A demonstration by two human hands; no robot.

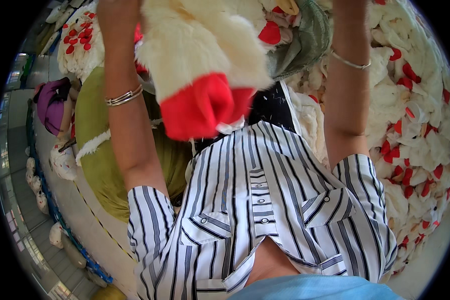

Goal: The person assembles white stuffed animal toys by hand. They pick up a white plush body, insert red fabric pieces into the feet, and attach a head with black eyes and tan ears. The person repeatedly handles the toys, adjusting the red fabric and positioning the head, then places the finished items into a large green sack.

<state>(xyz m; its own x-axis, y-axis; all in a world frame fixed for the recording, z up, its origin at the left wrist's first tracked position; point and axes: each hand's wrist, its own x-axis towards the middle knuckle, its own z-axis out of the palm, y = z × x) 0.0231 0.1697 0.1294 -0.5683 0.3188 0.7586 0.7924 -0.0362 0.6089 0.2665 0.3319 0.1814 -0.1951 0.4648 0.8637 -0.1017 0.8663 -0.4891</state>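
A cream fluffy plush piece with a red cloth end hangs before my chest and lap, slightly blurred. My left hand is at the top edge, just left of the cream fur. The picture cuts it off, and its fingers do not show clearly. My right forearm, with a thin bracelet, runs up past the top edge, so that hand lies outside the picture. Beside this forearm, to its left, is a grey-green mesh sack.
A heap of white plush pieces with red patches fills the right side. On the left stands an olive-green cushion-like bundle. Beyond it a person in purple is partly visible, near another pile of white and red pieces.
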